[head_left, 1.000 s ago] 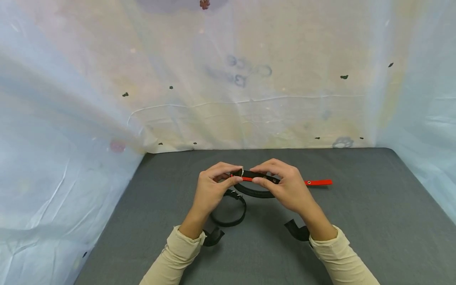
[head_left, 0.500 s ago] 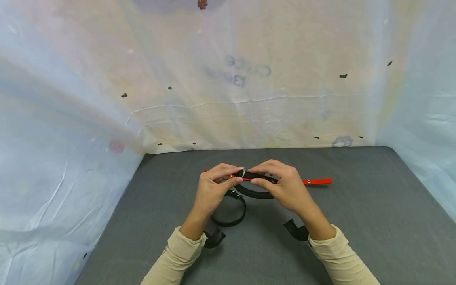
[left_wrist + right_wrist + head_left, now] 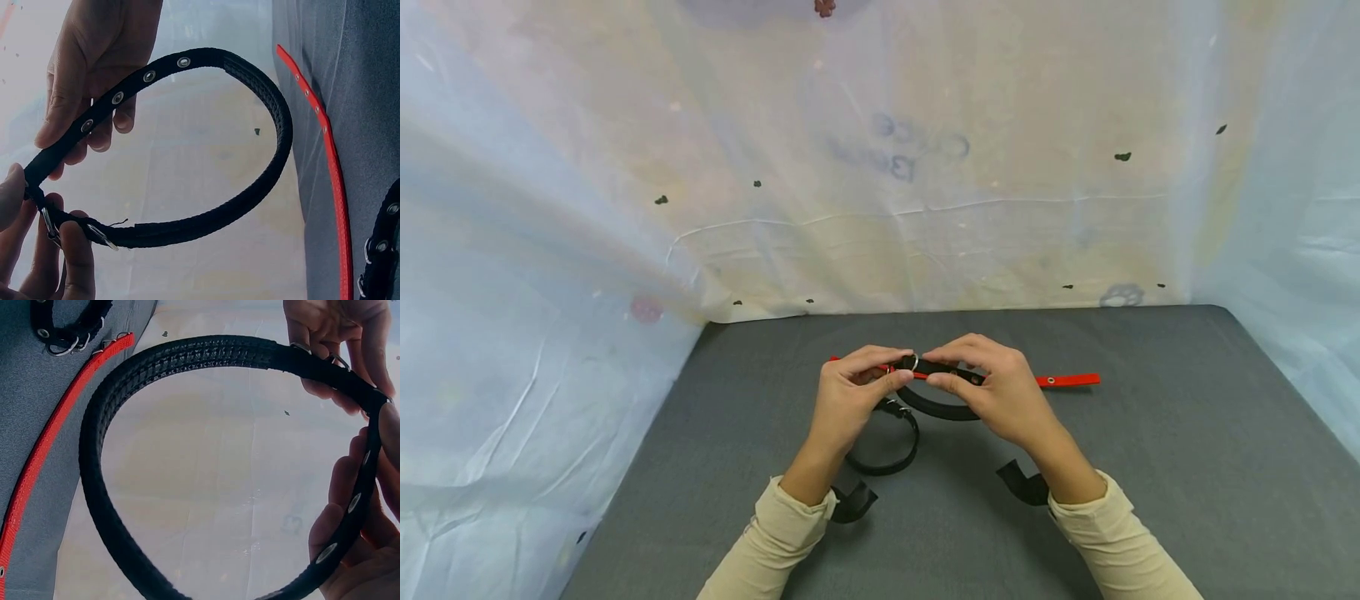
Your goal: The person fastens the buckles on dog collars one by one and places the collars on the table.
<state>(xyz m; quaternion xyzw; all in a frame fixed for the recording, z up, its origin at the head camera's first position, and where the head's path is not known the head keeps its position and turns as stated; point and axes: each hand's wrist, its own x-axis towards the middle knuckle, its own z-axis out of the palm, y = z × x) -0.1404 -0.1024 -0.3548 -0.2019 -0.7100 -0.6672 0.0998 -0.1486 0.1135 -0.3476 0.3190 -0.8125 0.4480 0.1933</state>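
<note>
Both hands hold a black dog collar [image 3: 282, 134] up in front of me, bent into a loop. My left hand [image 3: 844, 390] pinches its buckle end, where a metal buckle [image 3: 49, 222] and a ring show. On the other side my right hand [image 3: 997, 382] pinches the strap with the row of metal eyelets [image 3: 117, 97]. That eyelet strap meets the buckle end between the fingertips of the two hands. Thumbs and fingers partly cover the joint.
A red collar [image 3: 1071, 381] lies stretched out on the grey table [image 3: 1187, 433] behind the hands. Nearer, a smaller black collar [image 3: 883, 470] lies in a closed ring beside the left wrist. Black strap ends [image 3: 853, 504] hang at both wrists. A pale printed sheet [image 3: 962, 250] hangs behind.
The metal ring on the held collar has shifted slightly to the right. The red collar's far left end now shows past the left hand. Both hands otherwise stay nearly in place.
</note>
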